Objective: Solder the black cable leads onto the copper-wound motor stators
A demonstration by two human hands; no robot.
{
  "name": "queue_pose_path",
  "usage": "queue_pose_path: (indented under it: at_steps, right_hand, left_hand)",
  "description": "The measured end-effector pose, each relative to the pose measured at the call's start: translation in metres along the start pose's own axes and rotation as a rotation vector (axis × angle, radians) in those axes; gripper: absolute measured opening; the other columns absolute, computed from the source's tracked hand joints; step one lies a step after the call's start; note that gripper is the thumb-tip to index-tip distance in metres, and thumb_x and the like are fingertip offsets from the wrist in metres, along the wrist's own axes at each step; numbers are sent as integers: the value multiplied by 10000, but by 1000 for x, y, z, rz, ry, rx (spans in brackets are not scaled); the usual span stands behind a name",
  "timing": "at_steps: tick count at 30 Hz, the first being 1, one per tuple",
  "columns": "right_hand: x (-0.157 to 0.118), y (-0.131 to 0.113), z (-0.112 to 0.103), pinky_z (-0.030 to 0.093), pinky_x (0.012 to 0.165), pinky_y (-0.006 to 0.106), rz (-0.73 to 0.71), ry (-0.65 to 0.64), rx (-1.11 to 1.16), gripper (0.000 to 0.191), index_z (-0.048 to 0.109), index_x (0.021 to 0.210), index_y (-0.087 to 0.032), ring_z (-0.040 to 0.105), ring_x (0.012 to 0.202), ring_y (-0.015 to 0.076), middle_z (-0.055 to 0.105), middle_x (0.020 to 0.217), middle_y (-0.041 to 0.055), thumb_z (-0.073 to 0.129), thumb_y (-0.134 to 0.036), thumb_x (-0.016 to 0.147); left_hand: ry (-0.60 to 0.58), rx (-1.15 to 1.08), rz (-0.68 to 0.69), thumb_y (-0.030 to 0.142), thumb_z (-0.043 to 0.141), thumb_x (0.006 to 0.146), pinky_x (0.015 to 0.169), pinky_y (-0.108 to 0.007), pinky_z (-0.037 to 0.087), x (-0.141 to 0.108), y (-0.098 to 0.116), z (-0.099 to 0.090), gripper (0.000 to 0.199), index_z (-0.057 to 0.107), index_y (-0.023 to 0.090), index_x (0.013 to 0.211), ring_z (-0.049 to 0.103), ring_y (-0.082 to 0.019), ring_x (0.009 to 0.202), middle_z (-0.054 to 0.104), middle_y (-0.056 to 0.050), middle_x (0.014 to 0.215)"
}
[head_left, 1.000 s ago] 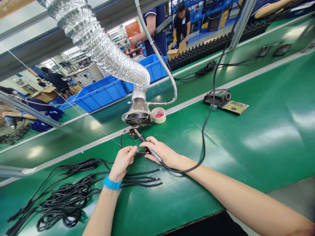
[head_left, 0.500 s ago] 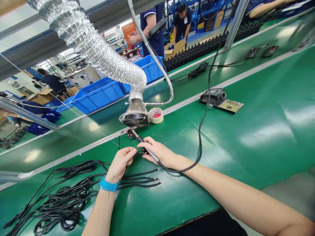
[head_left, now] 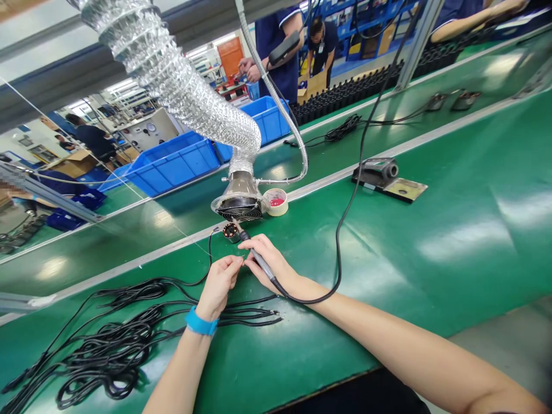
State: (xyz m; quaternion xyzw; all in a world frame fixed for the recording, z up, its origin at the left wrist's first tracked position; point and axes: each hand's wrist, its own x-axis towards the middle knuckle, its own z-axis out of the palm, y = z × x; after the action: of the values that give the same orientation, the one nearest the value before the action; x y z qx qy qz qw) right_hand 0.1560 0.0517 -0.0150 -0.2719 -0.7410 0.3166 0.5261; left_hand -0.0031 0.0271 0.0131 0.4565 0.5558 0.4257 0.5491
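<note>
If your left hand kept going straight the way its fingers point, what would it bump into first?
Probably the right hand holding the soldering iron: it sits just past the fingers of the left hand, though depth is hard to judge here.

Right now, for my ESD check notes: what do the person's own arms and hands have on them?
The left arm and right arm are bare, with no sleeves in view. The left hand and right hand wear no gloves. The left arm wears a blue band at the wrist; none shows on the right.

The single camera, worn on the head, faces forward and down, close above the green bench (head_left: 431,259), the left hand (head_left: 218,287) and right hand (head_left: 268,261) near below it.
</note>
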Motion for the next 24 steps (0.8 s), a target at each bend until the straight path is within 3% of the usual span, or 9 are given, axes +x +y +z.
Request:
queue_pose_path:
  at_steps: [6,10,17,24]
  right_hand:
    - [-1,-1,1,513,735,254,16,17,6,388,535,1212,-236,554,742,96,488,1084,48,511,-71,862]
    - [-2,-1,0,517,752,271,25,13,-9,435,536,1222,-245,552,746,104,470,1071,44,500,-44,838]
    - [0,-2,-2,525,773,281,50,24,-21,389,531,1180,-239,562,755,109,463,1054,42,483,-52,842]
    - [-3,0,-3,522,775,271,28,17,-31,369,518,1206,-236,560,766,105,471,1079,46,486,-86,870]
  left_hand:
    - [3,64,-50,558,740,716,405,-209,82,1,-1,4,460,515,163,646,146,-38,432,249,109,503]
    - [-35,58,-86,548,750,721,407,-206,90,1,1,-3,450,565,139,691,149,-35,442,240,112,521]
    - [-93,-5,-100,399,801,709,407,-198,91,2,7,-15,351,625,98,753,220,-6,433,451,52,608]
    - [-49,-23,-92,382,804,703,409,-197,88,2,5,-12,329,621,109,728,220,-2,425,462,50,606]
